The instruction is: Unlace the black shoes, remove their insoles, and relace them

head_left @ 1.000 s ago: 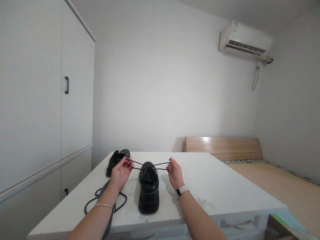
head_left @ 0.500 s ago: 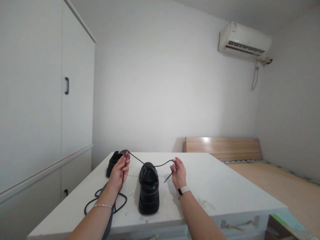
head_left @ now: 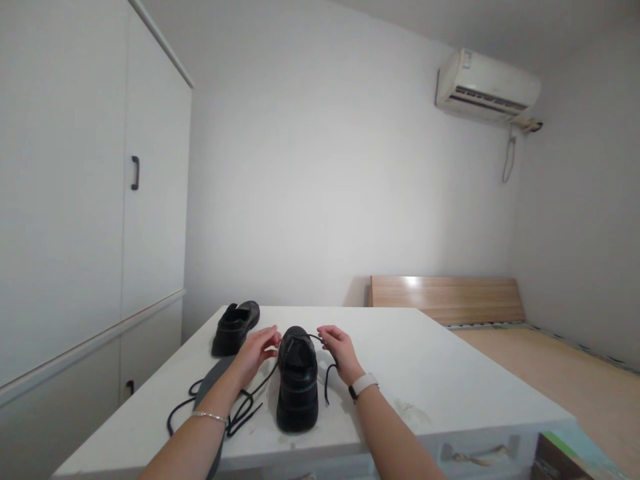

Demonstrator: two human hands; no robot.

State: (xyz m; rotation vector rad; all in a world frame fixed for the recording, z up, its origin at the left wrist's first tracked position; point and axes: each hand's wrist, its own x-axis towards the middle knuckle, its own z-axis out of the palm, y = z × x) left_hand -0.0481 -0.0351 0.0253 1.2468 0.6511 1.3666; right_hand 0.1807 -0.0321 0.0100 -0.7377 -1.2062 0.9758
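Observation:
A black shoe [head_left: 297, 393] stands on the white table with its heel toward me and its toe pointing away. At its upper right side, my right hand [head_left: 344, 352] pinches a thin black shoelace [head_left: 316, 337]; the loose end dangles below the palm. My left hand [head_left: 260, 350] is beside the shoe's upper left, fingers apart from the thumb and no lace visible between them. Another length of black lace slopes from the shoe's left side down to the tabletop. A second black shoe [head_left: 235, 329] sits farther back on the left.
More black lace lies loosely looped on the white table [head_left: 400, 373]. A flat grey piece [head_left: 214, 377] is partly hidden under my left forearm. A white cabinet [head_left: 155, 200] rises at left; a bed base [head_left: 540, 353] with a wooden headboard [head_left: 445, 297] is at right.
My left hand has come in toward the shoe and let go of its lace, which has dropped down. My right hand has moved left, closer to the shoe, still pinching lace.

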